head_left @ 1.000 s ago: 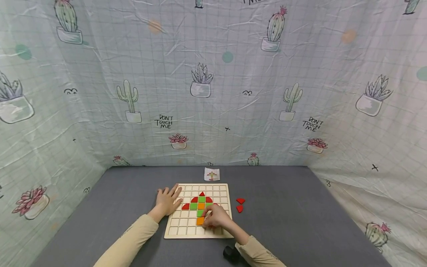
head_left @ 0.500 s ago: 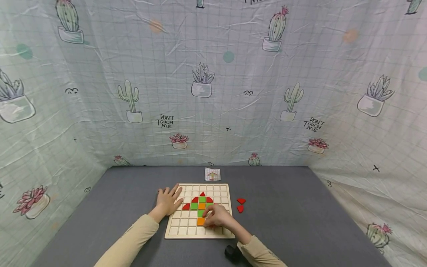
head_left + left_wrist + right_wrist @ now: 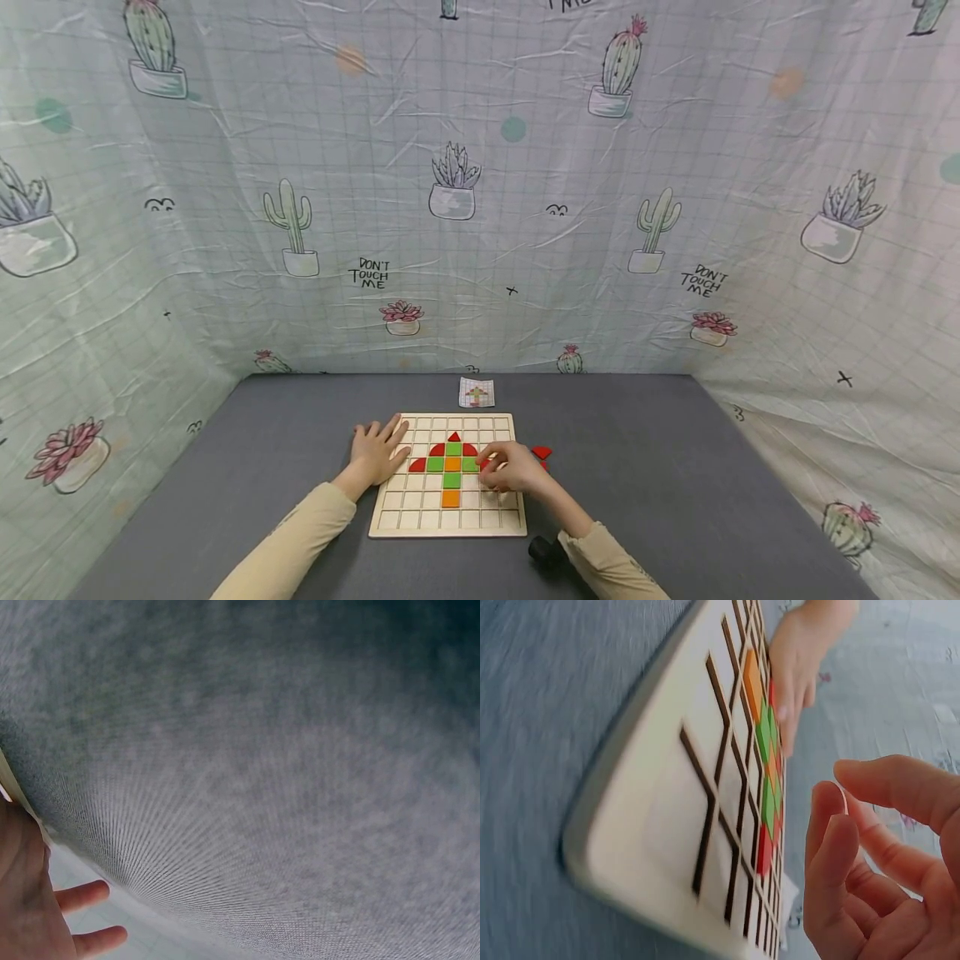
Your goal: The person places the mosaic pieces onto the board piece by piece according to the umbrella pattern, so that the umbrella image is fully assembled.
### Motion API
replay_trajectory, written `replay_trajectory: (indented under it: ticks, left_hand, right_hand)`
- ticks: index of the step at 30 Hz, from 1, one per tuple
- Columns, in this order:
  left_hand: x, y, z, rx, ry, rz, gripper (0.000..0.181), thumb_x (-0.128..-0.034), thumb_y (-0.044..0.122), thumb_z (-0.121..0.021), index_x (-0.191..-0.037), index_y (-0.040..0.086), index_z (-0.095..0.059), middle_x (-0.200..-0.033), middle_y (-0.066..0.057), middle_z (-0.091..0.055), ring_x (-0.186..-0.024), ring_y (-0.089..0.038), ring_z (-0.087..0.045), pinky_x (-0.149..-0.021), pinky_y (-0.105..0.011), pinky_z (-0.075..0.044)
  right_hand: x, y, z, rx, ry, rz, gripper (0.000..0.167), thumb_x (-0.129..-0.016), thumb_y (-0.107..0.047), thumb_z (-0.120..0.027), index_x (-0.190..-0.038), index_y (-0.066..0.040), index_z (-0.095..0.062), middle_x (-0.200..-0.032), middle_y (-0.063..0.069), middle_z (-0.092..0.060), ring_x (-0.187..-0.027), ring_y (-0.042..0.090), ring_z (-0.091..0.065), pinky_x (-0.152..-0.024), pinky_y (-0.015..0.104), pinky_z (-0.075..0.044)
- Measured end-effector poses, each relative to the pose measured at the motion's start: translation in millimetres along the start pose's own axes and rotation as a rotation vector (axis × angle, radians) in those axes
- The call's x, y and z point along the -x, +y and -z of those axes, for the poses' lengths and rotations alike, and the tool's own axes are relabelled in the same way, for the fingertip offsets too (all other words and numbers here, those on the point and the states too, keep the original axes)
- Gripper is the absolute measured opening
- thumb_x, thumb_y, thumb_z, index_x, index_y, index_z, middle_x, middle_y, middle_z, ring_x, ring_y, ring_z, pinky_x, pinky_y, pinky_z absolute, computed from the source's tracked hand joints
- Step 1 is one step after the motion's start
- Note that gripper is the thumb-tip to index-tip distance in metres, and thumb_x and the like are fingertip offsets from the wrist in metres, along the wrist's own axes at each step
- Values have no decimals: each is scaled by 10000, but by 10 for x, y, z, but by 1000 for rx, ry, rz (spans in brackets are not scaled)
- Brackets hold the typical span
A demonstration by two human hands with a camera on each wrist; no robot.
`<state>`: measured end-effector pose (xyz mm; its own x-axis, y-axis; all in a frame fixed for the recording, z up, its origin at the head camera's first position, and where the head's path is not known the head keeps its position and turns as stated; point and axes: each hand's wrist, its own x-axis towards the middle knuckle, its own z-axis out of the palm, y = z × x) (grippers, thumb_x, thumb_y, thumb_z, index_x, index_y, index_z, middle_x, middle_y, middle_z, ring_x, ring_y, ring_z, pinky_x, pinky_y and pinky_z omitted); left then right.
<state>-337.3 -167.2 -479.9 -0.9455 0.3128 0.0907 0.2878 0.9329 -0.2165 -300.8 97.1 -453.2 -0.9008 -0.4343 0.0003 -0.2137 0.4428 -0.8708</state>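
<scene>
A wooden grid board (image 3: 408, 522) lies on the table, bearing red, green and orange pieces in an arrow-like pattern. My left hand (image 3: 372, 452) rests on its left edge with fingers spread; two fingertips show in the left wrist view. Over the right side of the board hovers my right hand (image 3: 512, 467), partly covering a red piece at the row's right end. Its fingers bend loosely, thumb near fingertips, and the right wrist view shows nothing between them. An orange square (image 3: 450, 498) sits lowest in the pattern, below a green square (image 3: 452, 481).
Two loose red pieces lie right of the board; the farther red piece (image 3: 542, 452) shows, the nearer is mostly hidden by my hand. A small printed card (image 3: 476, 392) lies behind the board. A black object (image 3: 543, 550) is by my right sleeve.
My right hand has moved away from beside the orange square, up and to the right, uncovering lower cells of the board. The left hand stays put.
</scene>
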Motion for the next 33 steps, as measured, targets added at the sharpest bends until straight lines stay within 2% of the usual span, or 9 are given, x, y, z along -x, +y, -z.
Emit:
replay_trajectory:
  ticks: [8, 19, 23, 27, 33]
  left_hand:
    - [-12, -2, -7, -7, 6, -2, 542, -927, 459, -367, -1383, 167, -351, -1438, -41, -331, -1162, -351, -412, -909, -576, -322]
    - [-21, 5, -28, -23, 1, -2, 541, -930, 466, -352, -1387, 177, -342, -1441, -36, -325, -1174, -348, -409, -911, -578, -321]
    - [-15, 0, -13, -29, -1, 5, 541, -928, 469, -356, -1385, 180, -348, -1438, -33, -332, -1168, -341, -415, -907, -572, -327]
    - [1, 3, 11, -30, 3, 2, 534, -929, 457, -362, -1383, 175, -350, -1436, -35, -334, -1159, -340, -421, -899, -573, -331]
    - [21, 8, 21, -30, 6, -2, 524, -928, 447, -373, -1376, 175, -362, -1428, -34, -348, -1152, -336, -427, -897, -571, -335]
  right_hand:
    - [44, 142, 262, 31, 16, 1, 215, -764, -37, -664, -962, 39, -630, -742, 150, -644, -581, 205, -604, -486, 338, -493]
    - [186, 372, 560, 174, 58, 5, 227, -734, -23, -670, -950, 39, -642, -679, 112, -635, -507, 89, -522, -445, 243, -440]
    - [211, 454, 634, 182, 29, -15, 257, -713, -37, -691, -954, 35, -635, -696, 119, -655, -518, 55, -527, -448, 235, -447]
    - [225, 487, 705, 172, -14, -42, 288, -713, -54, -702, -979, 28, -627, -711, 138, -660, -528, 82, -546, -460, 243, -459]
    - [224, 532, 769, 161, -51, -85, 333, -708, -74, -721, -1016, 5, -622, -661, 87, -648, -510, 69, -533, -451, 216, -434]
